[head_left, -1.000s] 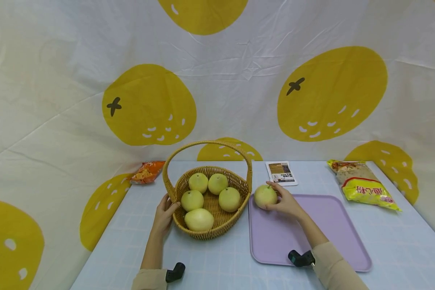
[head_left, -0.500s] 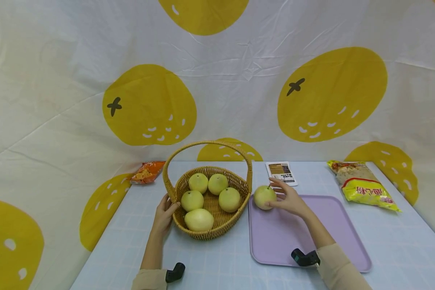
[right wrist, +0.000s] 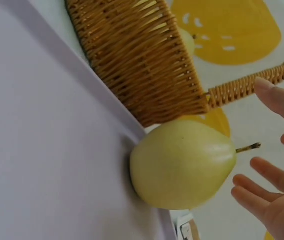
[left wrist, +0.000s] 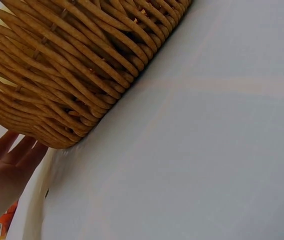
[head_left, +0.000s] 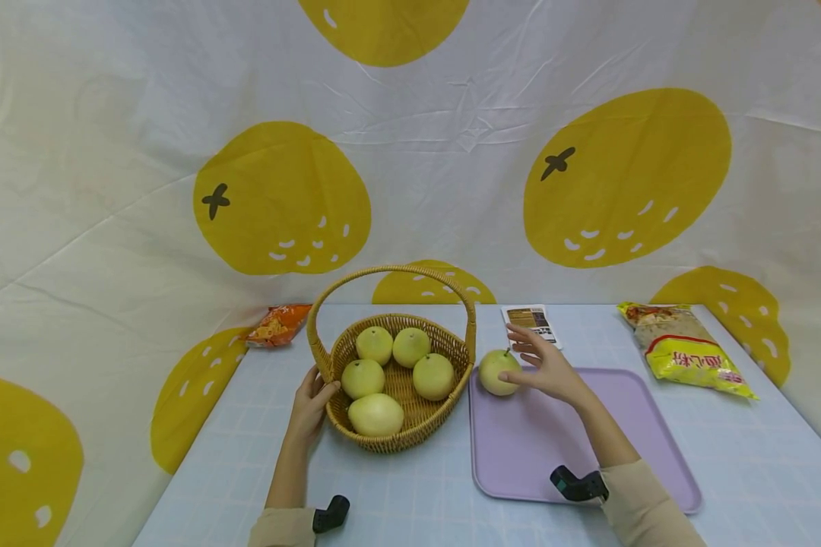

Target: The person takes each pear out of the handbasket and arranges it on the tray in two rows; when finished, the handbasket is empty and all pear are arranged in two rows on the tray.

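Observation:
A wicker basket (head_left: 410, 439) with a tall arched handle stands left of centre, several pale yellow-green pears (head_left: 376, 415) inside it. My left hand (head_left: 309, 406) holds its left side, thumb over the rim and fingers along the outer wall; in the left wrist view those fingers (left wrist: 19, 155) lie against the weave. One more pear (right wrist: 182, 165), stem up, sits in the far left corner of the lilac tray (head_left: 540, 456). Just right of this pear is my right hand (head_left: 547, 372), its fingers spread and holding nothing.
At the back left lies an orange snack bag (head_left: 278, 325). A white and brown packet (head_left: 530, 327) lies behind the tray, and a large yellow bag (head_left: 687, 351) at the back right. A fruit-print cloth (head_left: 451, 190) hangs behind the table.
My right hand has let go of the pear in the tray; its fingers have spread and drawn back to the right. The left hand and basket have stayed still.

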Available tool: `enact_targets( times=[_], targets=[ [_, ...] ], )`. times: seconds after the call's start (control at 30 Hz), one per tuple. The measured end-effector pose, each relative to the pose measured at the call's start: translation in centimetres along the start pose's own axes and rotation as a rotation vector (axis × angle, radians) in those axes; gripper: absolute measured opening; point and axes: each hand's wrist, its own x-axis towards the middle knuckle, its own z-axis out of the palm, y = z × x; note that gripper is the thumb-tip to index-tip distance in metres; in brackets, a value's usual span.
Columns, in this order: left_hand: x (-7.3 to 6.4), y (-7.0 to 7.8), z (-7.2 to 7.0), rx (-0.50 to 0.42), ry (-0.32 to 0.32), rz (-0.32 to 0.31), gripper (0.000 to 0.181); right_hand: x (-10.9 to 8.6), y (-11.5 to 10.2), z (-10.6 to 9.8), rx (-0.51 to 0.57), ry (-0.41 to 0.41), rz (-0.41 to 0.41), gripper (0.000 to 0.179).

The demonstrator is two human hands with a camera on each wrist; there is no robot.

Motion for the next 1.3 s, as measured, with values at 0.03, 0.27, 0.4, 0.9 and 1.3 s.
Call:
enact_targets(
  times=[0.03,0.27,0.4,0.9,1.3],
  targets=[
    [0.0,0.0,0.0,-0.001,0.002,0.0,0.066,0.0,-0.2,0.0,-0.004,0.0,-0.008,0.079],
    [-0.1,-0.1,0.1,0.002,0.008,0.006,0.065,-0.1,-1.5,0.1,-0.002,-0.007,-0.035,0.078],
    [-0.1,-0.1,0.1,-0.011,0.009,0.0,0.065,-0.2,-2.4,0.2,0.0,-0.011,-0.042,0.078],
    [-0.1,0.0,0.0,-0.009,0.0,-0.003,0.066,-0.2,-4.7,1.1,0.041,-0.06,-0.117,0.072],
    [0.0,-0.1,0.0,-0.004,-0.003,-0.004,0.067,0.2,-5.5,2.9,0.155,-0.141,-0.144,0.075]
  ],
)
